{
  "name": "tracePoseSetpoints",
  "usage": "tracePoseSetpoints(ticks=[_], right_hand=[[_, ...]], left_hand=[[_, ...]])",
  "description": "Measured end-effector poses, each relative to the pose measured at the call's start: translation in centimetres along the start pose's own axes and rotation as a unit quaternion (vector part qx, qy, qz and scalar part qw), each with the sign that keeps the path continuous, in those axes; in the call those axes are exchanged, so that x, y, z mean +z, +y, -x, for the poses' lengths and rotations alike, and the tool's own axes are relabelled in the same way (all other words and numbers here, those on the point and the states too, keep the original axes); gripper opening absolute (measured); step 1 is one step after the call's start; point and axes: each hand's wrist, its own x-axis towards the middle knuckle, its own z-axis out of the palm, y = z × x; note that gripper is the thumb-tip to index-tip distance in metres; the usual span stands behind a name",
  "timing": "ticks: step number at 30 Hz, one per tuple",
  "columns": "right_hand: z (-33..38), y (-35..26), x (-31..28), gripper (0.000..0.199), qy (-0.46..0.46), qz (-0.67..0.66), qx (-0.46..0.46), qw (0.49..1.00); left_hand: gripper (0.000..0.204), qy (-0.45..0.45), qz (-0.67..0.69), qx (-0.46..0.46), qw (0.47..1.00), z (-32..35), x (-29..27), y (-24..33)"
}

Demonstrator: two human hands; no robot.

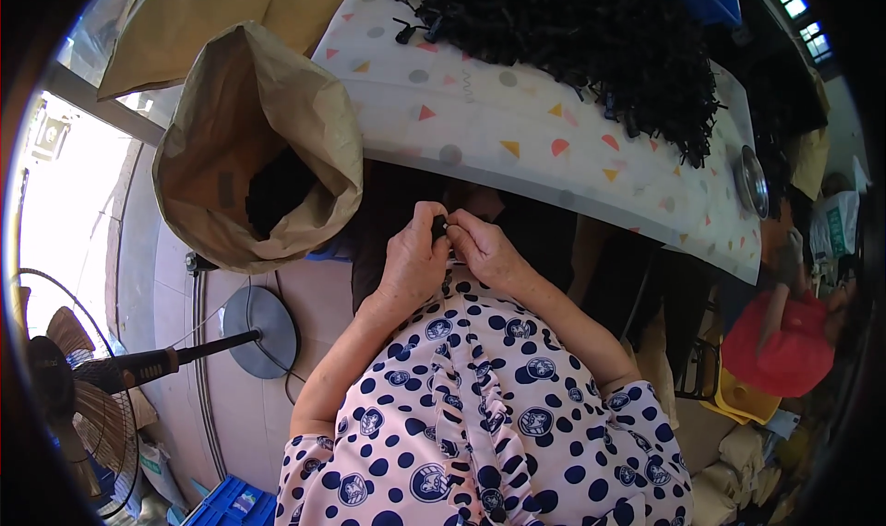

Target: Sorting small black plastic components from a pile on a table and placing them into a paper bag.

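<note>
Pinching a small black piece (439,224), the left hand (411,258) and right hand (492,251) meet mid-picture, fingers (427,215) clamped on it. A paper bag (318,111) sits at upper left; a black pile (572,37) lies on the worktop (388,125) up top.

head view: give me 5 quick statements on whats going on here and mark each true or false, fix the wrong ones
1. The left hand and right hand meet at a small black piece. True.
2. An open paper bag with black contents is left of both hands. True.
3. The left hand reaches into the open paper bag. False: it is at the small black piece, beside the right hand.
4. A heap of black parts lies on the patterned tablecloth. True.
5. Both hands wear gloves. False: both are bare.
</note>
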Motion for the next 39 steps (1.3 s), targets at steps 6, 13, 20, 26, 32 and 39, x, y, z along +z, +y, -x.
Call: tracePoseSetpoints(ticks=[6, 13, 20, 26, 32, 39], right_hand=[[-3.8, -0.8, 0.0, 0.018, -0.012, -0.077, -0.018, 0.997], [-15.7, -2.3, -12.1, 0.029, 0.137, 0.316, -0.151, 0.927], [-22.3, -2.4, -18.1, 0.027, 0.134, 0.637, -0.044, 0.758], [-19.9, -2.1, -17.5, 0.024, 0.105, 0.588, -0.089, 0.797], [-14.0, -2.3, -15.2, 0.028, 0.125, 0.448, -0.241, 0.852], [-7.9, -2.8, -10.7, 0.027, 0.087, 0.34, -0.358, 0.865]], left_hand=[[0.029, 0.079, -0.076, 0.049, 0.993, -2.0, -2.2, 1.8], [0.033, 0.237, -0.24, 0.02, 0.941, -3.4, -10.5, 0.4], [0.035, 0.169, -0.345, -0.11, 0.917, -2.7, -14.2, -3.2], [0.043, 0.143, -0.381, -0.091, 0.909, -2.8, -13.3, -4.8], [0.033, 0.172, 0.026, 0.019, 0.985, -5.5, -8.9, -0.5], [0.04, -0.058, 0.412, -0.127, 0.9, -8.0, -3.2, 2.0]])
